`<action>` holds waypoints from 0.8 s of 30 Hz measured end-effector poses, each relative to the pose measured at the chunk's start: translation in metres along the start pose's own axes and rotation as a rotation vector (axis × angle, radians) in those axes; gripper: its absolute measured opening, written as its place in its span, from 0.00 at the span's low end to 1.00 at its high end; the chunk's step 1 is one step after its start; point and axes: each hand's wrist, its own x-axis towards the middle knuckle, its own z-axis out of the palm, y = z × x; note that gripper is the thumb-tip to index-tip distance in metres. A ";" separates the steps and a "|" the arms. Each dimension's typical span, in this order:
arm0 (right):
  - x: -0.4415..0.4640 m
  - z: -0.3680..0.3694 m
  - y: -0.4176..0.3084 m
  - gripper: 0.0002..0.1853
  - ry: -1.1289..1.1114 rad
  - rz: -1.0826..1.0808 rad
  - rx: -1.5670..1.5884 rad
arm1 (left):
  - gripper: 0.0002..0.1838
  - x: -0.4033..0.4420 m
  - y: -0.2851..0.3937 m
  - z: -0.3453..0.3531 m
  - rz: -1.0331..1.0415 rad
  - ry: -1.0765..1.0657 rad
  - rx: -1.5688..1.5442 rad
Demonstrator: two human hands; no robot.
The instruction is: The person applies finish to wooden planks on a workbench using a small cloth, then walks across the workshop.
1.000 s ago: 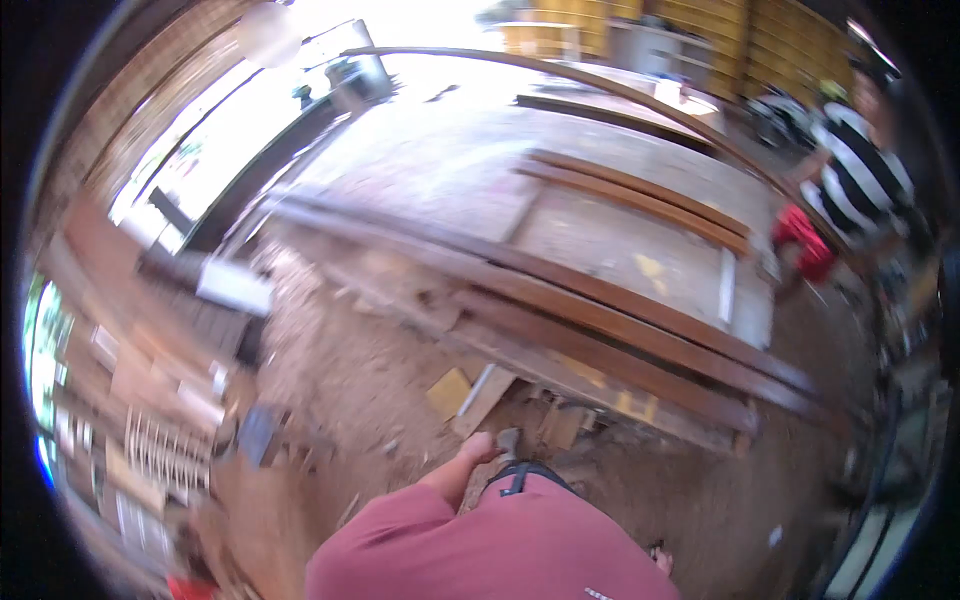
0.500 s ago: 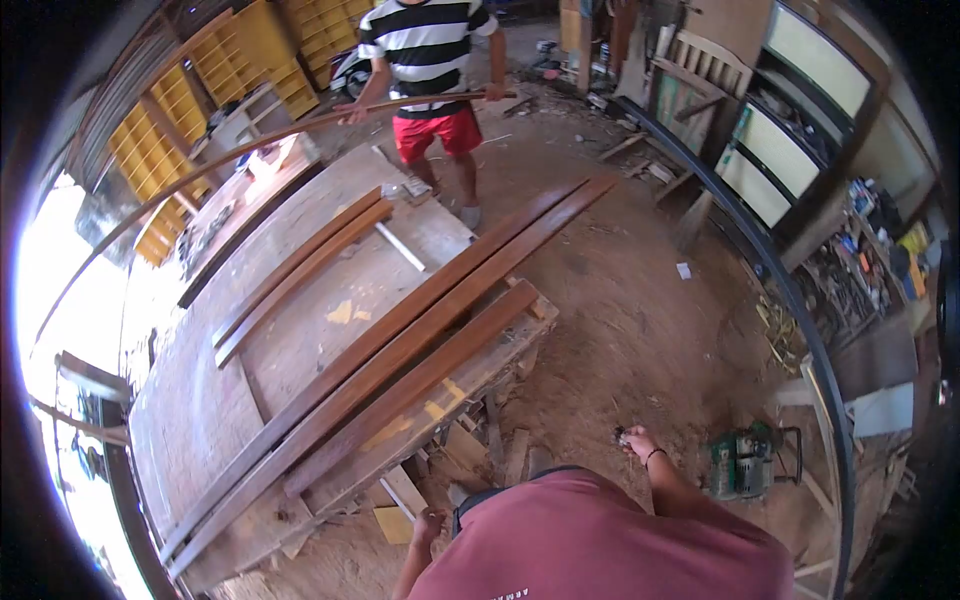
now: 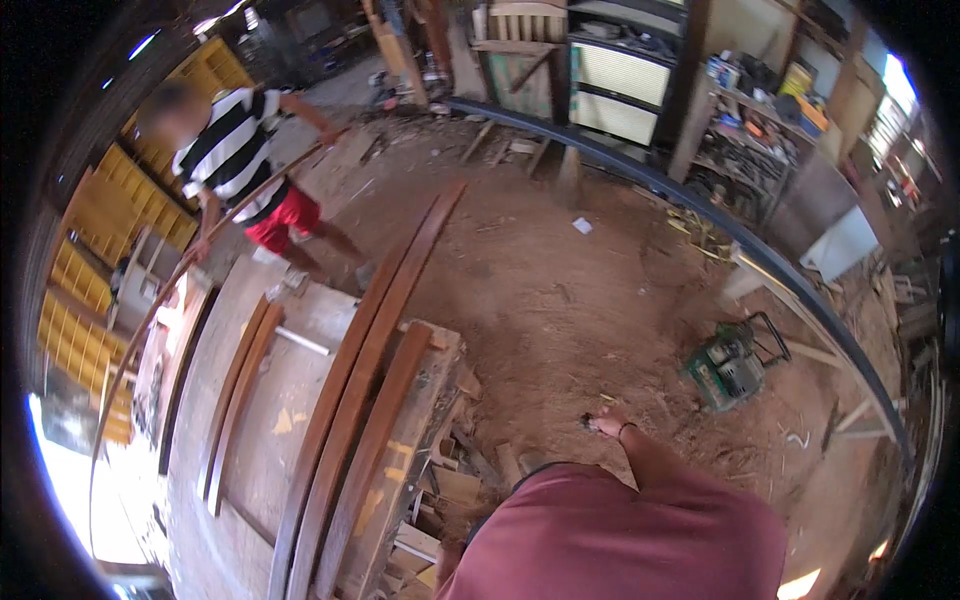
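Right hand (image 3: 605, 422), at 5 o'clock, closed around a small dark object (image 3: 587, 421); left hand hidden, grip unknown. Brown boards (image 3: 355, 400) lie on a table (image 3: 300, 375) at 8 o'clock. At 10, a person (image 3: 232, 150) holds a long strip (image 3: 267, 187).

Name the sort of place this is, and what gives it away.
Most likely a woodworking shop: lengths of reddish-brown wood lie on a big worktable, a green machine stands on the bare earth-like floor, and cluttered shelves line one side.
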 end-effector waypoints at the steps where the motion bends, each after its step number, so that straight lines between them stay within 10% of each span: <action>1: -0.007 -0.002 -0.005 0.14 0.022 0.019 0.024 | 0.18 -0.001 0.011 -0.001 -0.005 -0.016 0.065; 9: -0.037 -0.009 0.004 0.15 0.042 0.090 0.290 | 0.19 -0.012 0.149 -0.012 0.039 -0.084 0.515; 14: -0.063 -0.008 0.057 0.14 0.095 0.179 0.466 | 0.15 0.045 0.103 -0.012 0.127 -0.270 0.343; 17: -0.078 0.004 0.095 0.13 0.168 0.316 0.507 | 0.15 0.061 0.104 -0.012 0.518 -0.218 0.717; 20: -0.122 0.008 0.106 0.13 0.304 0.306 0.442 | 0.18 0.056 0.136 -0.006 0.048 -0.535 0.102; 22: -0.146 0.016 0.119 0.13 0.369 0.360 0.467 | 0.21 0.059 0.154 -0.010 0.342 -0.390 0.812; 24: -0.156 0.034 0.146 0.13 0.390 0.374 0.479 | 0.21 0.068 0.164 -0.005 0.174 -0.589 0.862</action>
